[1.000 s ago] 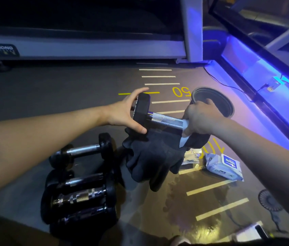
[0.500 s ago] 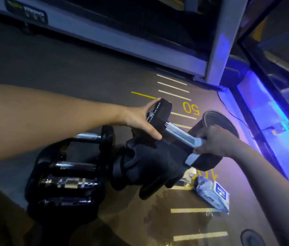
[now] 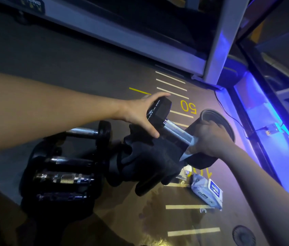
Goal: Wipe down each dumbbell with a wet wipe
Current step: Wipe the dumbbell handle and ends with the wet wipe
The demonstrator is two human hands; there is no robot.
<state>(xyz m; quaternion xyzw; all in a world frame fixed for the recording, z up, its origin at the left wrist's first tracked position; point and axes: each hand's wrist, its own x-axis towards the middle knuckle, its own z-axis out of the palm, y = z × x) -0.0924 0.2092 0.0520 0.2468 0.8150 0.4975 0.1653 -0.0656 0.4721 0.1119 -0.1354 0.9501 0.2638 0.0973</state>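
Step in hand: wiping the handle of one dumbbell point(image 3: 165, 121). I read it as raised off the floor and tilted, its upper head toward the left hand point(image 3: 140, 114) and the far head low on the right, largely hidden.

Left hand: fingers and thumb wrapped round the black upper head, grasping it to steady the weight. Right hand point(image 3: 209, 137): fingers clenched round the lower end of the knurled chrome handle, with the wet wipe point(image 3: 191, 142) pinched between palm and metal — a pale edge of it shows at the handle and hangs below the hand.

The dumbbell sits above a pair of black gloves point(image 3: 149, 164) lying on the floor. To the left, the other dumbbells point(image 3: 63, 176) lie grouped side by side; I judge these are waiting their turn or finished, and I cannot tell which. The wipe pack point(image 3: 209, 192) lies on the floor just below the right wrist. A dark round plate point(image 3: 218, 118) lies behind the right hand.

Next move, as I judge it: draw the wipe up the bare handle toward the upper head while the left hand holds against rotation, then wipe both heads. The knurling may snag the wipe — keep pressure even.
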